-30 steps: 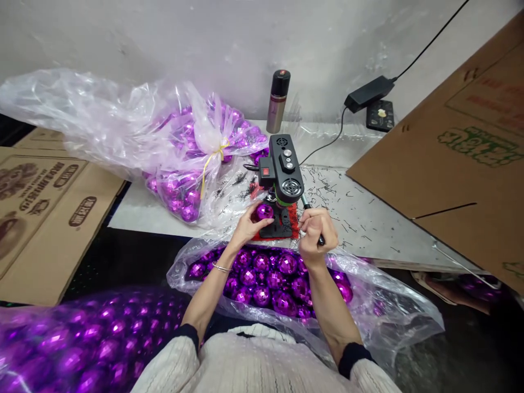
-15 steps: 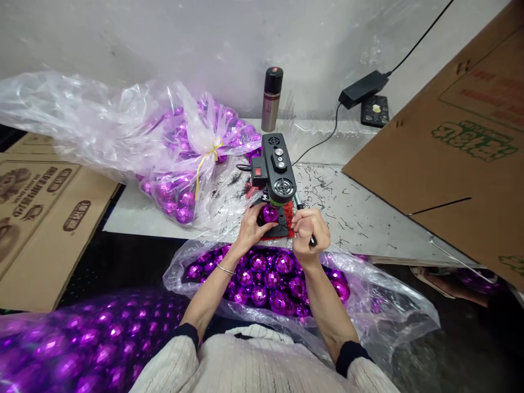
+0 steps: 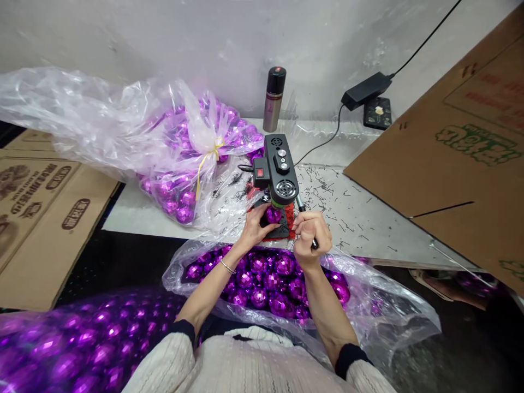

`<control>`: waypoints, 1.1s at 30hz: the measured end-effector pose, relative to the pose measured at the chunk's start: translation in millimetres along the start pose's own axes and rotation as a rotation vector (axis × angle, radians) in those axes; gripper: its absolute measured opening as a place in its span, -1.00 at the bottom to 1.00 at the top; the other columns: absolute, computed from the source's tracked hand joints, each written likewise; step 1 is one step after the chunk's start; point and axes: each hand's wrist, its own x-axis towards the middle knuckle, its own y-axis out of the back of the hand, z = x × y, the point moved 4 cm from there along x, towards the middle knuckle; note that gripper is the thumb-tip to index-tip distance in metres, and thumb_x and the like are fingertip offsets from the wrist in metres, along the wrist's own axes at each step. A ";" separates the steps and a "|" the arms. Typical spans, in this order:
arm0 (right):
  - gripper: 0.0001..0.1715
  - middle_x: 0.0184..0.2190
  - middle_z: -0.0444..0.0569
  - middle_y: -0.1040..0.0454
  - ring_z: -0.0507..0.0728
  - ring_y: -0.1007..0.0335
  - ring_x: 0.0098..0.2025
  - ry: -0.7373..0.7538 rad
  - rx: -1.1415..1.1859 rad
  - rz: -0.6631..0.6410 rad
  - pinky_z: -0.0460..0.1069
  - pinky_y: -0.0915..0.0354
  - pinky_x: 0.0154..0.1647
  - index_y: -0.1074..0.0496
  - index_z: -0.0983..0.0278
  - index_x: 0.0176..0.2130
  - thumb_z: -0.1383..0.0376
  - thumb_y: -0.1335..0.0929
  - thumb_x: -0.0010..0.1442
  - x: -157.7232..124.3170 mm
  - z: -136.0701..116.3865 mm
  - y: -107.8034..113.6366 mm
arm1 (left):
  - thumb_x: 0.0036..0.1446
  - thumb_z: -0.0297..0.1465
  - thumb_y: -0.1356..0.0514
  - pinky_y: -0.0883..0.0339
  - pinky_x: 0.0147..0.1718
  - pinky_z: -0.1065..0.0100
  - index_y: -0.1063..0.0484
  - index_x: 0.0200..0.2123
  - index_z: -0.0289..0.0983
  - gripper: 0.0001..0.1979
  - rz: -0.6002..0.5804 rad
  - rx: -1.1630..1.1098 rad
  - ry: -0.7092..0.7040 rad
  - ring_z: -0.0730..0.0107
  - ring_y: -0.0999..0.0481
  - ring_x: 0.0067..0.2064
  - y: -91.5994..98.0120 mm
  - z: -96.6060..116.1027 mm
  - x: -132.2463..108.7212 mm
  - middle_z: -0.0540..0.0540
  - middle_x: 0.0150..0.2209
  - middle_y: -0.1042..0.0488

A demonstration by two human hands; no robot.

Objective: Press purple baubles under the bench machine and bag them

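Note:
A black bench-top press machine [image 3: 281,166] with round vents, buttons and a red switch stands on the table. Under its head, my left hand [image 3: 257,226] holds a shiny purple faceted ball [image 3: 273,215] between thumb and fingers. My right hand [image 3: 312,237] is wrapped round the black grip of the machine's lever [image 3: 302,206], to the right of the ball. Beneath the machine lies a red mat [image 3: 290,214]. Below my forearms, an open clear plastic bag [image 3: 180,273] holds several more purple balls [image 3: 272,281].
A tied plastic bag of purple balls [image 3: 180,204] lies at left, beside flattened cardboard [image 3: 36,218]. Behind the machine stand a spray can [image 3: 274,101], a power adapter [image 3: 367,91] and a dark flat case [image 3: 377,113]. A large carton [image 3: 446,158] leans in at right. Small black bits litter the table [image 3: 360,218].
The view has shifted very slightly. Both hands keep their places, the left on the ball and the right on the lever grip.

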 end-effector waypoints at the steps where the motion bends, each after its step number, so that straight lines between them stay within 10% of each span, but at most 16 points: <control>1: -0.66 -0.49 -0.12 -0.43 0.05 -0.40 -0.44 0.004 -0.006 -0.006 -0.01 -0.28 -0.45 -0.32 0.19 -0.43 0.35 -0.26 0.42 -1.9 1.4 0.1 | 0.17 -0.10 -0.46 -0.42 0.23 -0.06 -0.41 0.30 -0.24 -0.29 -0.004 -0.007 0.001 -0.09 -0.56 0.23 0.2 -0.2 -0.3 -0.32 0.19 -0.57; 33: -0.61 -0.42 -0.15 -0.41 0.03 -0.42 -0.46 0.076 0.068 0.073 0.04 -0.41 -0.36 -0.30 0.19 -0.40 0.29 -0.19 0.49 -40.8 27.9 -8.3 | 0.21 -0.04 -0.42 -0.43 0.22 -0.04 -0.42 0.29 -0.23 -0.31 0.016 -0.042 -0.029 -0.07 -0.57 0.23 -0.8 0.1 -4.5 -0.32 0.21 -0.56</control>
